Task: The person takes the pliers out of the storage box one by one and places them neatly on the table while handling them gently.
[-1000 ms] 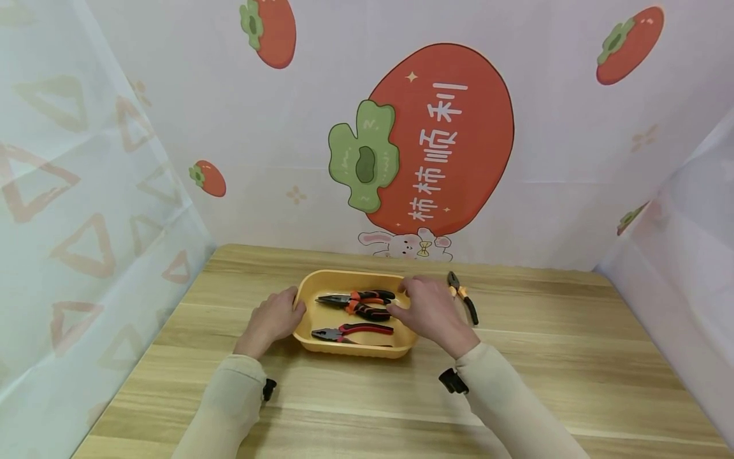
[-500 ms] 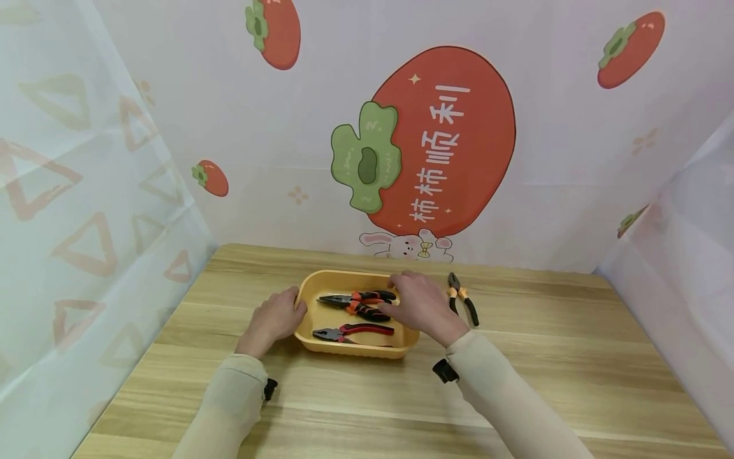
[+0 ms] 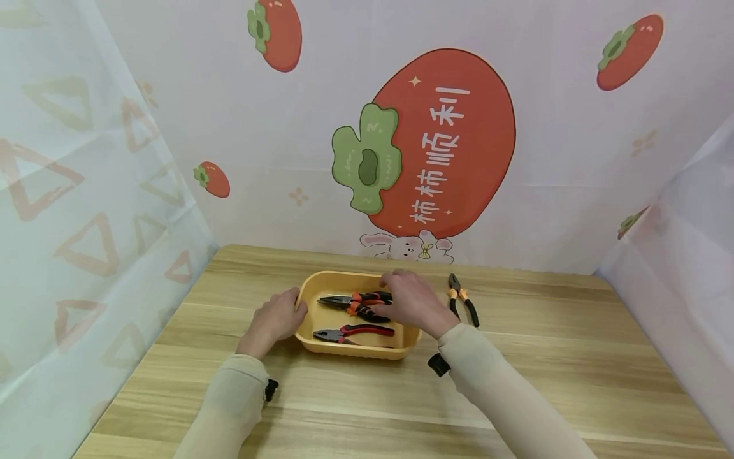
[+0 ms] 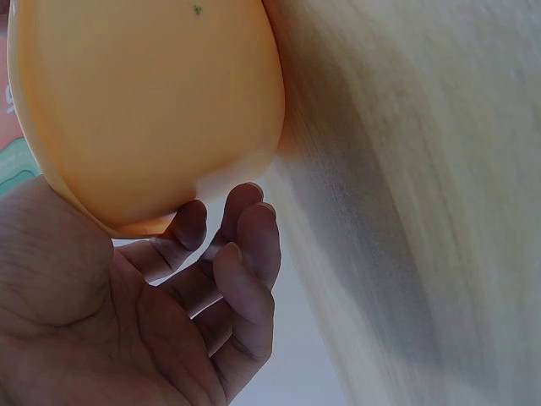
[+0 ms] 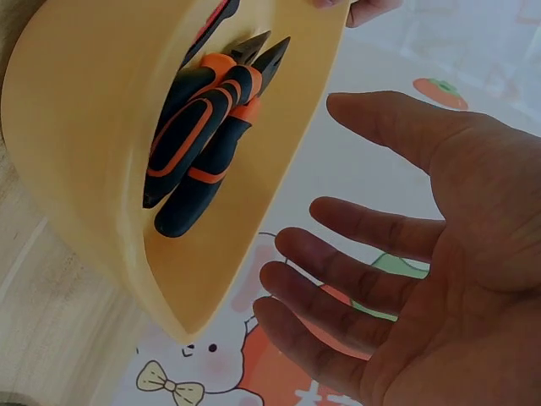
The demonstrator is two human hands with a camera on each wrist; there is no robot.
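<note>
A yellow tray (image 3: 355, 350) on the table holds orange-and-black long-nose pliers (image 3: 362, 310) and, nearer its front, red-and-black pliers (image 3: 367, 329). My left hand (image 3: 274, 322) grips the tray's left end, thumb over the rim; in the left wrist view the fingers of that hand (image 4: 182, 296) curl beneath the tray's end wall (image 4: 152, 110). Over the tray's right part is my right hand (image 3: 414, 301), near the long-nose pliers' handles. The right wrist view shows this hand (image 5: 406, 245) with fingers spread and holding nothing, above the pliers (image 5: 203, 152).
Another pair of pliers with orange-and-black handles (image 3: 471, 311) lies on the wooden table (image 3: 550, 382), right of the tray. Patterned white sheets (image 3: 275, 217) stand behind and at both sides of the table.
My right hand has moved left from the tray's right end to over its inside. The left hand keeps its grip, and the tray and pliers have hardly moved.
</note>
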